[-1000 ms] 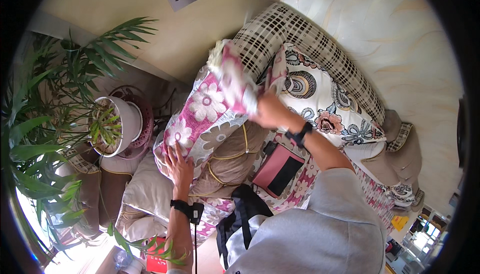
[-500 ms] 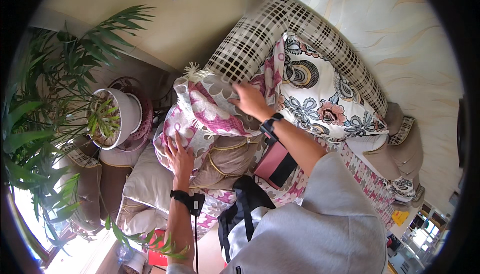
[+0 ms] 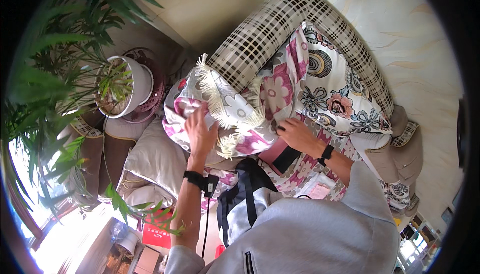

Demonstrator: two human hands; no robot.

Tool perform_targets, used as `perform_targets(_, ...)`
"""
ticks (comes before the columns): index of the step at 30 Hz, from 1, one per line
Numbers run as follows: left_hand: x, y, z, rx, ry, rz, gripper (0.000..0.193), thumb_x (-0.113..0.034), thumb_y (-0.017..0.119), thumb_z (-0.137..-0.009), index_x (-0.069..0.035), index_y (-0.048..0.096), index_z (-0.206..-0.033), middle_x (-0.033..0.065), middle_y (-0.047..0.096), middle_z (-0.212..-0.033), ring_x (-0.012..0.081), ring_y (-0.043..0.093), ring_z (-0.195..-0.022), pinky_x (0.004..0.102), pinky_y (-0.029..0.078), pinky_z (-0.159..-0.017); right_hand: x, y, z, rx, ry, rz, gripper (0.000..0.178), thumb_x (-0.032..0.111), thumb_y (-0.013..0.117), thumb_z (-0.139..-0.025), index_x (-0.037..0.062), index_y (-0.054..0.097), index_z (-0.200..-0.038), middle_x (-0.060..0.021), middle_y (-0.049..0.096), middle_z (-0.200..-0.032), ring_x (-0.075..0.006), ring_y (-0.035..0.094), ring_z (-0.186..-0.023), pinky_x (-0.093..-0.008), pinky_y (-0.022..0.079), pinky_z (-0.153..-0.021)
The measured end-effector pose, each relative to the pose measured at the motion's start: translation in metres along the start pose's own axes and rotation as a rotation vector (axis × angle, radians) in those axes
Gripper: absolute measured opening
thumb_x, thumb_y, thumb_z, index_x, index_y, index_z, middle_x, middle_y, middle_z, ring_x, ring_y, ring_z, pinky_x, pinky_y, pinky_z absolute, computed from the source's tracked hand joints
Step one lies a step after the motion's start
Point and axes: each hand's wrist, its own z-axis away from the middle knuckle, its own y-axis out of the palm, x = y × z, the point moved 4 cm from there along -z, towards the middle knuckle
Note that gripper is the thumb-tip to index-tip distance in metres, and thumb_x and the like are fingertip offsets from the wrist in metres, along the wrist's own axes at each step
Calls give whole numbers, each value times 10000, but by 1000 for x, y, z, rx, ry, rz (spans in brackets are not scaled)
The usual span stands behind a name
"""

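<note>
Mid-frame, a left hand (image 3: 200,133) and right hand (image 3: 296,135) meet at a fringed floral cloth (image 3: 236,106), partly folded, not yet flat; whether either grip clamps it, I can't tell.

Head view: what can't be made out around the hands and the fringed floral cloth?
All in the head view:
Left hand: its own back hides whether it grips the fringed floral cloth.
Pink-and-black object: far end hidden by the cloth and right hand.
Potted plant: top leaves cut off by the upper edge.
</note>
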Motion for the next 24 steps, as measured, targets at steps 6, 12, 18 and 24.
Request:
perform_targets(6, -23, 17, 0, 206, -126, -127, 842, -221, 734, -823, -272, 303, -1544, 258, 361, -1437, 437, 408, -1298, 569, 387, -1029, 22, -9, -9, -164, 251, -304, 221, 65, 629, -841, 41, 688, -1053, -111, 579, -1034, -283, 595, -987, -366, 517, -801)
perform_targets(12, -1, 16, -7, 76, -37, -196, 560, -207, 726, -815, -129, 543, -1339, 141, 527, -1310, 369, 502, -1176, 507, 445, -947, -21, -74, 32, -629, 474, -427, 271, 31, 627, -906, -8, 671, -1170, -164, 694, -1077, -232, 691, -849, -292, 530, -733)
perform_targets(18, 11, -9, -7, -111, 95, -190, 145, -166, 654, -803, -67, 677, -906, 88, 656, -1008, 300, 597, -1008, 455, 476, -834, -85, -73, 76, -935, 747, -722, 314, 162, 580, -1008, -72, 638, -1209, -83, 697, -949, -115, 649, -765, -254, 528, -685)
perform_targets(24, 50, -80, 48, -109, -241, -221, 142, -171, 595, -821, -39, 644, -837, 161, 664, -821, 366, 643, -749, 482, 508, -686, -105, -47, 78, -1237, 1012, -1171, 312, 171, 551, -1016, -56, 592, -1226, -97, 659, -1117, -161, 661, -954, -289, 564, -769)
